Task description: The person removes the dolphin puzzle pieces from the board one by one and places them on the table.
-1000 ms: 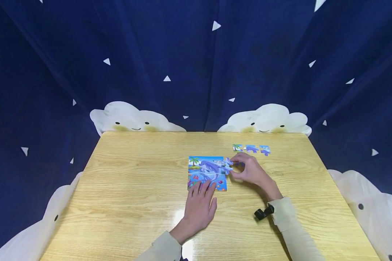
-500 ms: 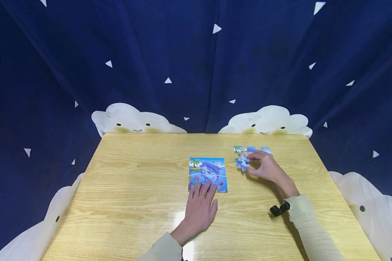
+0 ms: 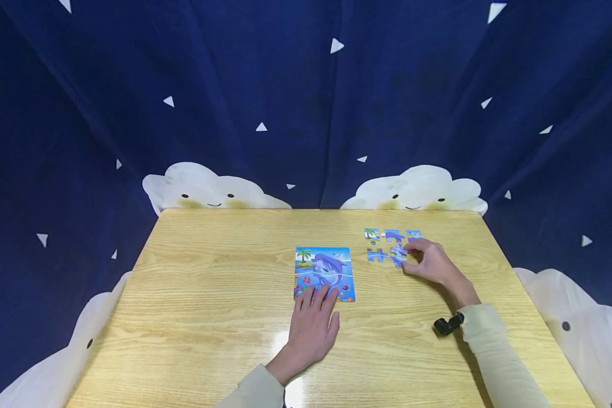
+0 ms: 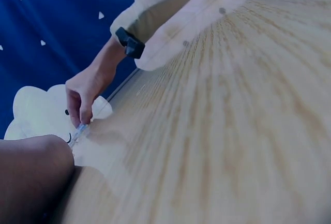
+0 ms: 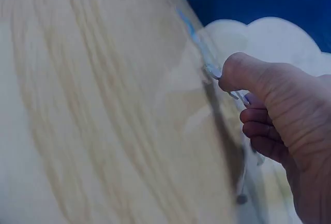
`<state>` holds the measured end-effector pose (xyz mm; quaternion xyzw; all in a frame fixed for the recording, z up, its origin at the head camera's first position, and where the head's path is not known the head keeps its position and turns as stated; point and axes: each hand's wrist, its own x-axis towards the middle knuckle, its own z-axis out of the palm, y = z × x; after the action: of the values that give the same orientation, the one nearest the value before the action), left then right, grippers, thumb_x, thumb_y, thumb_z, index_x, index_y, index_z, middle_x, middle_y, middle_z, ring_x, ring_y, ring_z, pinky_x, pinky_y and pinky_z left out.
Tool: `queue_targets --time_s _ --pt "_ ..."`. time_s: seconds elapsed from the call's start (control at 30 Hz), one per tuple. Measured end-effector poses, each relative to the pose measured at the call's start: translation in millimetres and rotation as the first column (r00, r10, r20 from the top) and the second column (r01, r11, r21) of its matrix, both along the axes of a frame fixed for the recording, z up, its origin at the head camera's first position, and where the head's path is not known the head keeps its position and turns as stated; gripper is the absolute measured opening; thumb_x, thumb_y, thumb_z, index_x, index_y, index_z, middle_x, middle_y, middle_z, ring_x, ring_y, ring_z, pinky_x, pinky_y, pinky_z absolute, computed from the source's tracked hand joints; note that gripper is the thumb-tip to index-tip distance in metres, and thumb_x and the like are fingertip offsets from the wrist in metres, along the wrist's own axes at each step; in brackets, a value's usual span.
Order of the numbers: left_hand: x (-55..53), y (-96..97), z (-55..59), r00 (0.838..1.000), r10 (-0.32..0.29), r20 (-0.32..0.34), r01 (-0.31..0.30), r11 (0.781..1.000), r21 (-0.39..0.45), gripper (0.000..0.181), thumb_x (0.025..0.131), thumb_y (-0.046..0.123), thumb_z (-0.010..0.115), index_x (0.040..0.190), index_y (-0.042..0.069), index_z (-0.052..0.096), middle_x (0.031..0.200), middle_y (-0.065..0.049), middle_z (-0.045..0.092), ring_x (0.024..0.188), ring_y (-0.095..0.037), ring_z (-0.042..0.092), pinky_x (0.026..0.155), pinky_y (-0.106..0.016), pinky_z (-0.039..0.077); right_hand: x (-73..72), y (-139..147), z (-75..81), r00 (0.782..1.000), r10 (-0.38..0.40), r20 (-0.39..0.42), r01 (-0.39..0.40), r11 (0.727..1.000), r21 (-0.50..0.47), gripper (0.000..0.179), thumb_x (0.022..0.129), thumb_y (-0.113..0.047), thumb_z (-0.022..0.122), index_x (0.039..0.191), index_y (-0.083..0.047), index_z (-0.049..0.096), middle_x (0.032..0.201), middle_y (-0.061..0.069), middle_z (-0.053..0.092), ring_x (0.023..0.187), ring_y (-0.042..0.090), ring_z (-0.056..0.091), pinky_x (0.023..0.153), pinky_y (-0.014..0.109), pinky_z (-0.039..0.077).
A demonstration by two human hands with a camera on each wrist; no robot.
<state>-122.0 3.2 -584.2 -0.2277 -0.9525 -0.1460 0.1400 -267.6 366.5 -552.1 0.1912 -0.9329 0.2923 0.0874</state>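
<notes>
The right grip pinches a puzzle piece between thumb and fingers, right of the dolphin picture. The left grip lies with straight fingers on the picture's near edge. Right of the picture, four more pieces lie on the tabletop, three farther back.

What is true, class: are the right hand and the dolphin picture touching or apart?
Apart: the head view shows bare wooden tabletop between the dolphin picture and the right hand.

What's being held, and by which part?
The right hand pinches a puzzle piece at its right side; the left hand rests on the dolphin picture.
</notes>
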Motion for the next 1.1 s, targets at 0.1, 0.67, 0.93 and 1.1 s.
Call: queue_targets --time_s 0.1,0.67,0.93,1.1 --pt "0.5 -0.1 -0.2 1.000 -0.006 -0.024 0.006 1.000 0.018 0.051 0.106 0.036 0.045 0.153 0.017 0.051 0.152 -0.007 0.050 0.139 -0.039 0.044 0.113 -0.052 0.034 -2.5 3.5 -3.8 1.000 0.000 -0.001 0.000 1.000 -0.009 0.038 0.073 -0.011 0.090 0.107 0.000 0.077 0.098 0.010 0.070 0.084 0.021 0.062 0.073 0.026 0.052" --pt "0.1 -0.9 1.8 1.000 -0.006 -0.015 0.006 0.999 0.034 0.051 0.106 0.036 0.045 0.153 0.018 0.051 0.151 -0.006 0.051 0.138 -0.039 0.044 0.112 -0.052 0.034 -5.4 2.0 -2.2 0.995 0.033 0.097 -0.034 0.999 0.008 0.043 0.081 -0.006 0.079 0.123 0.001 0.073 0.092 0.008 0.054 0.078 0.019 0.046 0.066 0.027 0.040" --pt "-0.2 -0.3 0.0 1.000 0.000 0.002 0.000 1.000 0.019 0.052 0.106 0.037 0.044 0.155 0.021 0.049 0.153 -0.005 0.049 0.140 -0.038 0.042 0.113 -0.051 0.033 -2.7 1.7 -5.2 0.998 0.015 0.055 -0.014 0.999 -0.035 0.041 0.082 -0.007 0.073 0.122 0.002 0.070 0.098 0.011 0.059 0.084 0.020 0.049 0.072 0.028 0.042" --pt "0.0 0.4 -0.9 1.000 0.001 -0.011 -0.001 1.000 0.028 0.051 0.105 0.036 0.044 0.154 0.023 0.051 0.152 -0.006 0.050 0.139 -0.039 0.044 0.112 -0.051 0.034 1.6 -0.3 -4.6 0.996 -0.006 0.086 0.011 0.999 -0.051 0.038 0.086 -0.009 0.073 0.123 -0.001 0.070 0.101 0.012 0.061 0.087 0.022 0.052 0.075 0.032 0.044"
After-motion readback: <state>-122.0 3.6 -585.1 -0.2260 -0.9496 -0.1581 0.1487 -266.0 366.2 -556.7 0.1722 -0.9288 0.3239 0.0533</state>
